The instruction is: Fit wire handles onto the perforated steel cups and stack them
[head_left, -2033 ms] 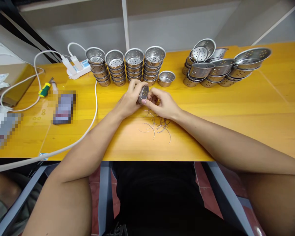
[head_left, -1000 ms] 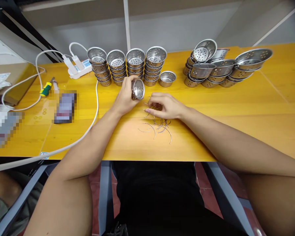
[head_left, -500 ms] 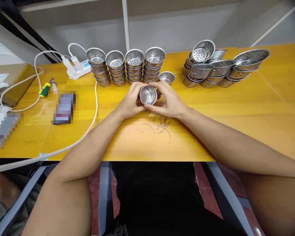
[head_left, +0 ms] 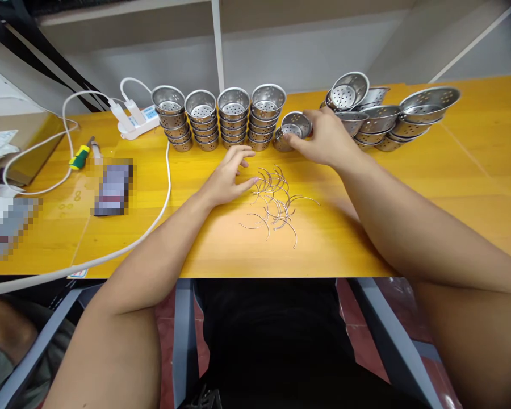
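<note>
My right hand [head_left: 323, 136] grips a perforated metal cup [head_left: 296, 126] by its rim, just right of four neat stacks of like cups [head_left: 234, 116]. The held cup is tilted, over or in another cup at that spot. My left hand [head_left: 230, 177] hovers over the table with its fingers apart and nothing in it. Thin curved wires [head_left: 276, 199] lie in a loose heap right of and below my left hand. A looser group of metal cups [head_left: 378, 122] stands behind and right of my right hand.
A white power strip [head_left: 138, 120] with a long white cable lies left of the stacks. A green and yellow screwdriver [head_left: 80, 158] and a blurred phone [head_left: 114, 187] are further left. A cardboard box [head_left: 38, 142] sits at the far left, and a person's leg [head_left: 8, 324] shows below.
My right hand has moved right and away from me with the cup, to beside the stacks. My left hand has let go of the cup and opened, uncovering more wires.
</note>
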Demonstrator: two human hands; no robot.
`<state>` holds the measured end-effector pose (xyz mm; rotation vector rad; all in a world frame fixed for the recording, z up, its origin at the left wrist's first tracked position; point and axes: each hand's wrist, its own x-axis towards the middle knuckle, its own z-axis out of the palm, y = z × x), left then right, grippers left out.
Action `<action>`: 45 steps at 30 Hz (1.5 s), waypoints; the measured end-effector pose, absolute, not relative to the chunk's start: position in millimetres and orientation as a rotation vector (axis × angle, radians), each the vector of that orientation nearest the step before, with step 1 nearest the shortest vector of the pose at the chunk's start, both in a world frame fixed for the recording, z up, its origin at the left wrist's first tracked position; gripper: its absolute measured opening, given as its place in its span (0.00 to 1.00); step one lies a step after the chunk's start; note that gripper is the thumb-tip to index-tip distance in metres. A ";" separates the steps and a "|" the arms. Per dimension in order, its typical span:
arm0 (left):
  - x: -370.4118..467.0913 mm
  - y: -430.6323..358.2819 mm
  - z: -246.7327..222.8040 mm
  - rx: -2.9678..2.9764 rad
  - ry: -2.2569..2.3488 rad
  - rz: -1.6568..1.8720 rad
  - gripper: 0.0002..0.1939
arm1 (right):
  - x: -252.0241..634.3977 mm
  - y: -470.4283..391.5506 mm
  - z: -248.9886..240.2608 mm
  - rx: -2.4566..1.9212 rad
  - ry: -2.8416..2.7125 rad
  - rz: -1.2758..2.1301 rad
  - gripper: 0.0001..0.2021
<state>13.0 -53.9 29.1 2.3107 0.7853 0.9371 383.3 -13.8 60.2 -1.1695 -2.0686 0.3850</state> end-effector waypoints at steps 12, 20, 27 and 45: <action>11.8 -54.2 29.7 2.289 0.794 0.908 0.32 | 363.6 14.4 37.0 -1.599 -1.854 0.220 0.37; 12.8 -54.8 29.4 2.274 0.804 0.901 0.32 | 368.9 -22.8 119.8 -1.591 -1.836 -0.026 0.31; 12.5 -53.4 27.4 2.276 0.795 0.903 0.33 | 392.1 -4.8 189.7 -2.267 -1.712 0.027 0.66; 11.1 -52.1 26.0 2.247 0.818 0.874 0.32 | 383.5 0.4 204.1 -2.283 -1.753 0.007 0.50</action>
